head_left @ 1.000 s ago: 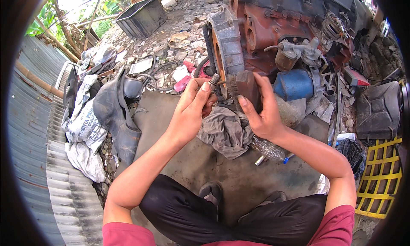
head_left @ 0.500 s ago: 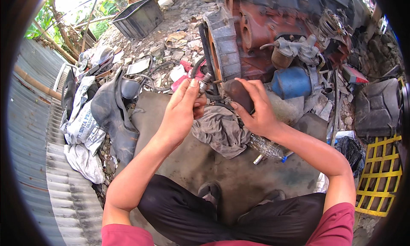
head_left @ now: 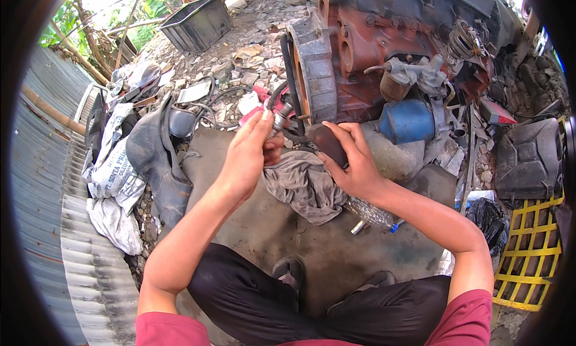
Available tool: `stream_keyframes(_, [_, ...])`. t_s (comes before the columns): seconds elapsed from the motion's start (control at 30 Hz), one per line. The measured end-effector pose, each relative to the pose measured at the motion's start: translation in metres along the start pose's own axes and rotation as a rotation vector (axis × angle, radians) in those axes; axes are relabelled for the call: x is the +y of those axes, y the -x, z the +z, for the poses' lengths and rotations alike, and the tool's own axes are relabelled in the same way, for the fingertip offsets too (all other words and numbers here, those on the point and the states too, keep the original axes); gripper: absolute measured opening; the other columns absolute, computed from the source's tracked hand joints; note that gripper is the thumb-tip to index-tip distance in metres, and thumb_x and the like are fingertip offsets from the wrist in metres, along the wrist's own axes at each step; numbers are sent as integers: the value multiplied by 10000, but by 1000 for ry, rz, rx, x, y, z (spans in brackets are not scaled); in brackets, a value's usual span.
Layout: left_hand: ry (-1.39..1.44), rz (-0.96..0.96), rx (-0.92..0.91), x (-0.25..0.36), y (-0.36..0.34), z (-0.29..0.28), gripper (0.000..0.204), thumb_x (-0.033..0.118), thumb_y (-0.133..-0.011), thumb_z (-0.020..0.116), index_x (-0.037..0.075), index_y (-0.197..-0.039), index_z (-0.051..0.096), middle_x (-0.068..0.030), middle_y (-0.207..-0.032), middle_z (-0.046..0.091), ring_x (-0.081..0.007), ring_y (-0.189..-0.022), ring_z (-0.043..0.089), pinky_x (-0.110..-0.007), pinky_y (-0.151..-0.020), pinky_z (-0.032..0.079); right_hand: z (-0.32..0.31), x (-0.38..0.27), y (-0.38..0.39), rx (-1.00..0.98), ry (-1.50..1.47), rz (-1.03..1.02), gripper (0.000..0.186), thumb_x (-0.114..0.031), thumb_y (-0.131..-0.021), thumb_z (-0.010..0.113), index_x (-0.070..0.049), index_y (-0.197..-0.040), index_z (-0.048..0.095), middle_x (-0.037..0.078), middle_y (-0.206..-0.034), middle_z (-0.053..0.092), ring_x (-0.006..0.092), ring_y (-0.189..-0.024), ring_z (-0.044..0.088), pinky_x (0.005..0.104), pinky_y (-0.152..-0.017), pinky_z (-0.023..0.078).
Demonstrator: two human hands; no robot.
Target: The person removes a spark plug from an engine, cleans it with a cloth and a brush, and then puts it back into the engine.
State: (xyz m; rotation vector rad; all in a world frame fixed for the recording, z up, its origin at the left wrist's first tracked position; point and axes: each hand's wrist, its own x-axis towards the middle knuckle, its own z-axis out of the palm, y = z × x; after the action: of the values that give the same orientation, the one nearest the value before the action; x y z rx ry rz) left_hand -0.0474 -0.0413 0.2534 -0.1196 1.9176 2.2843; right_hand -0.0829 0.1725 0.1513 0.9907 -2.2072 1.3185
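Observation:
Closed around a small silver-grey cylindrical metal part [head_left: 281, 116], my left hand [head_left: 247, 151] has its thumb along the side, and the part's upper end sticks out. My right hand [head_left: 358, 166] grips a dark brown rounded block [head_left: 328, 144], like the back of a brush; its working face is mostly hidden. The block's left edge is close to the metal part, and I cannot tell if they touch. Below both hands lies a crumpled grey rag [head_left: 305, 187]. A clear plastic bottle with a blue cap [head_left: 371, 213] lies beside the rag.
A rusty red engine block [head_left: 384, 52] stands ahead on the right, with a blue cylindrical filter [head_left: 407, 121] on its near side. A black crate [head_left: 197, 25] sits on rubble at far left. White sacks [head_left: 117, 178] and a yellow grid [head_left: 531, 250] flank the dirty mat.
Both hands have shifted slightly left in the picture, the brown block and metal part with them. The metal part tilts more to the right. Both grips stay closed.

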Motion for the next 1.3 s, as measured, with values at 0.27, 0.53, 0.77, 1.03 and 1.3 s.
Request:
stream_keyframes(0.27, [-21,-7,16,-13,1,10,275,319,-1075,465,98,-1201,569,57,-724,369,-58,-638,317,-236,-580,281,-12,-39,-38,252,-25,-251,603,-142,-884,724,29,-1397,457,181,-1206,492,308,-1078,519,382,-939,425])
stream_keyframes(0.53, [125,24,-109,-5,-1,-7,379,313,-1089,397,-12,-1077,592,56,-666,349,-61,-599,301,-252,-573,279,0,3,2,43,-43,46,553,-136,-912,691,27,-1397,480,189,-1204,493,321,-1088,552,390,-946,456])
stream_keyframes(0.77, [-46,107,-74,-13,-7,-5,317,281,-1079,437,22,-1218,557,6,-919,524,-74,-712,389,-273,-670,359,-19,-37,-45,221,-267,-36,578,-231,-997,606,96,-1428,403,196,-1164,543,301,-1052,541,355,-942,430])
stream_keyframes(1.03, [70,250,-162,-10,-6,-13,327,308,-1094,414,20,-1170,547,-33,-910,515,-102,-761,440,-310,-717,401,-10,-11,-11,-137,-216,103,561,-210,-996,590,78,-1443,410,202,-1185,537,301,-1075,564,356,-973,429])
stream_keyframes(1.3, [-320,348,-150,-18,-8,-2,290,283,-1106,407,33,-1112,555,23,-851,514,-62,-742,450,-228,-673,414,-25,-22,-35,185,-245,42,530,-250,-1041,516,86,-1435,403,189,-1171,545,285,-1098,538,373,-994,406])
